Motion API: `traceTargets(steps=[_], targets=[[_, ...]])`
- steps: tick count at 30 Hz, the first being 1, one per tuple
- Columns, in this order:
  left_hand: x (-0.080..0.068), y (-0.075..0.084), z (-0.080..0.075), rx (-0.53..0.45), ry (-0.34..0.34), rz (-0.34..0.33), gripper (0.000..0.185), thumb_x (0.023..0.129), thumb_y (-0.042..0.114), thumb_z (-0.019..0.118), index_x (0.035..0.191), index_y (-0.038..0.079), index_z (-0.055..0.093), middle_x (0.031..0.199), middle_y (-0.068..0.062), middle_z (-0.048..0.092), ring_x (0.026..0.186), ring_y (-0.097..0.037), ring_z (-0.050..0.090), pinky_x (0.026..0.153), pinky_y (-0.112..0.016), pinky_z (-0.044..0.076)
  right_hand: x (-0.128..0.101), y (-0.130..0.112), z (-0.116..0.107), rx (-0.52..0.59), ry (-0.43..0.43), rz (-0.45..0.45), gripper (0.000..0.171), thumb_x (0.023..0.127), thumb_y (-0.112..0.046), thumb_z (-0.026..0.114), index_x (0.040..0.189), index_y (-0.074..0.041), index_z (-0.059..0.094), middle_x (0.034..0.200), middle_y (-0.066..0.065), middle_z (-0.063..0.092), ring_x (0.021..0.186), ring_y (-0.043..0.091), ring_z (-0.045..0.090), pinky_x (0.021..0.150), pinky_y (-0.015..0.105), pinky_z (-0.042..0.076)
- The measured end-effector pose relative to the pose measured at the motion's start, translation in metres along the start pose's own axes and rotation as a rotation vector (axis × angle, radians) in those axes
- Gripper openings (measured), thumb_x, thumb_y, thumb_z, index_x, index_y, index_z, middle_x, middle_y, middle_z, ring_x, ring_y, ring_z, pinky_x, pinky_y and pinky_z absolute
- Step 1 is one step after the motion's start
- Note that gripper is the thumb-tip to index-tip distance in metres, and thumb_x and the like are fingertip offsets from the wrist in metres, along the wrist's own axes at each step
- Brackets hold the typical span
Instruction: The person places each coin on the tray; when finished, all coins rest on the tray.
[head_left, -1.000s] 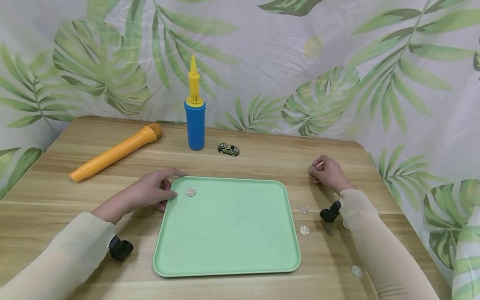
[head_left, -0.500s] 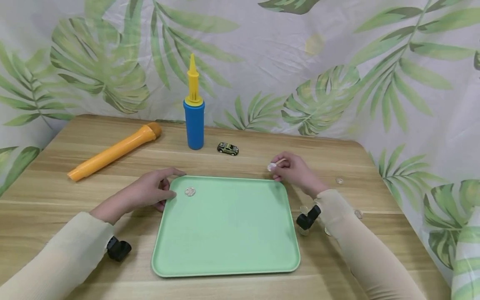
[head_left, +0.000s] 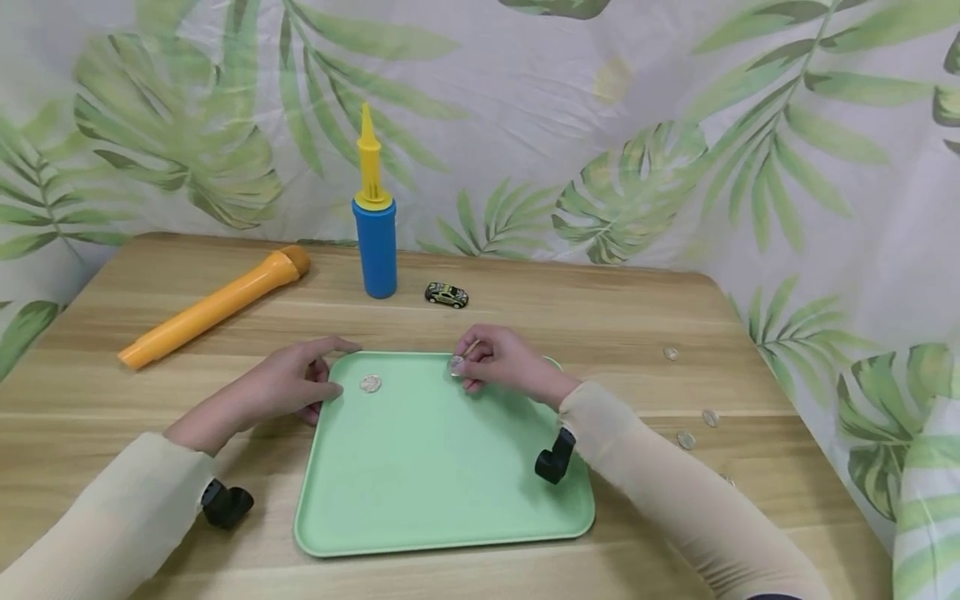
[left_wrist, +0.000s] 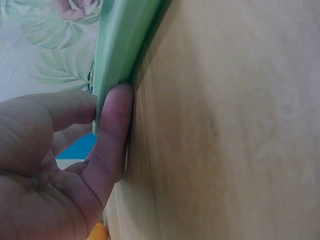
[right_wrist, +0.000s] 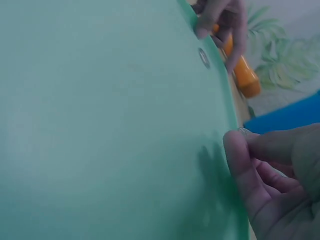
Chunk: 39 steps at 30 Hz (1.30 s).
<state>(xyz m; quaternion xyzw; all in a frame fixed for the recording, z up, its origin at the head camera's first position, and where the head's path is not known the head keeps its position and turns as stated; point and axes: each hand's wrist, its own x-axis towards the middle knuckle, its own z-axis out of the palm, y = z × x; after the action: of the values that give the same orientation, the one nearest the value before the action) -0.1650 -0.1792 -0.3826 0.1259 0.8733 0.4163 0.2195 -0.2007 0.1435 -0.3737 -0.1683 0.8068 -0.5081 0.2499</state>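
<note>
Small clear coin-like disc (head_left: 455, 365) pinched between curled thumb and fingertips of right hand (head_left: 501, 364), just above far edge of green tray (head_left: 450, 492). Second disc (head_left: 371, 383) lying flat in tray's far-left corner. Left hand (head_left: 288, 386) gripping that corner, thumb on the rim, fingers curled beneath. Beyond tray: toy car (head_left: 446, 295), blue-and-yellow hand pump (head_left: 374, 225), orange tube (head_left: 212, 307). Right of tray: more discs (head_left: 686, 439) scattered on wooden table (head_left: 750, 350).
</note>
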Motion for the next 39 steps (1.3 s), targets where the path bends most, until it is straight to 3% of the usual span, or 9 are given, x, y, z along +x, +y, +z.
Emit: traceTargets(steps=[10,19,26,39], targets=[[0.003,-0.001,0.0,0.02,0.004,0.012,0.064,0.099,0.005,0.067,0.157,0.005,0.042,0.091,-0.01,0.053,0.068,-0.018,0.06,0.059,-0.03,0.061,0.016,-0.005,0.036,-0.134,-0.024,-0.044,0.011,0.101,-0.007,0.068,0.11,-0.001,0.066,0.087,0.01,0.07,0.07,0.012,0.066,0.067,0.025,0.061],[0.001,-0.002,-0.001,0.01,-0.002,0.008,0.064,0.099,0.005,0.067,0.158,0.004,0.041,0.091,-0.01,0.053,0.069,-0.018,0.061,0.059,-0.031,0.062,0.022,-0.021,0.055,-0.32,0.007,-0.07,0.008,0.1,-0.007,0.068,0.107,-0.004,0.067,0.081,0.002,0.062,0.068,0.009,0.055,0.059,0.016,0.046],[-0.001,-0.003,-0.002,0.019,0.002,0.004,0.064,0.099,0.005,0.067,0.157,0.003,0.041,0.09,-0.011,0.053,0.07,-0.019,0.061,0.06,-0.031,0.062,0.025,-0.023,0.061,-0.418,0.034,-0.077,0.008,0.099,-0.006,0.069,0.107,-0.003,0.068,0.093,0.005,0.067,0.08,0.008,0.055,0.067,0.014,0.044],[0.001,-0.003,-0.002,0.006,-0.002,0.022,0.063,0.1,0.006,0.066,0.157,0.004,0.04,0.09,-0.01,0.052,0.068,-0.018,0.06,0.059,-0.03,0.061,0.026,-0.023,0.061,-0.455,0.053,-0.063,0.01,0.1,-0.011,0.071,0.107,-0.004,0.07,0.097,0.005,0.069,0.086,0.009,0.058,0.074,0.016,0.049]])
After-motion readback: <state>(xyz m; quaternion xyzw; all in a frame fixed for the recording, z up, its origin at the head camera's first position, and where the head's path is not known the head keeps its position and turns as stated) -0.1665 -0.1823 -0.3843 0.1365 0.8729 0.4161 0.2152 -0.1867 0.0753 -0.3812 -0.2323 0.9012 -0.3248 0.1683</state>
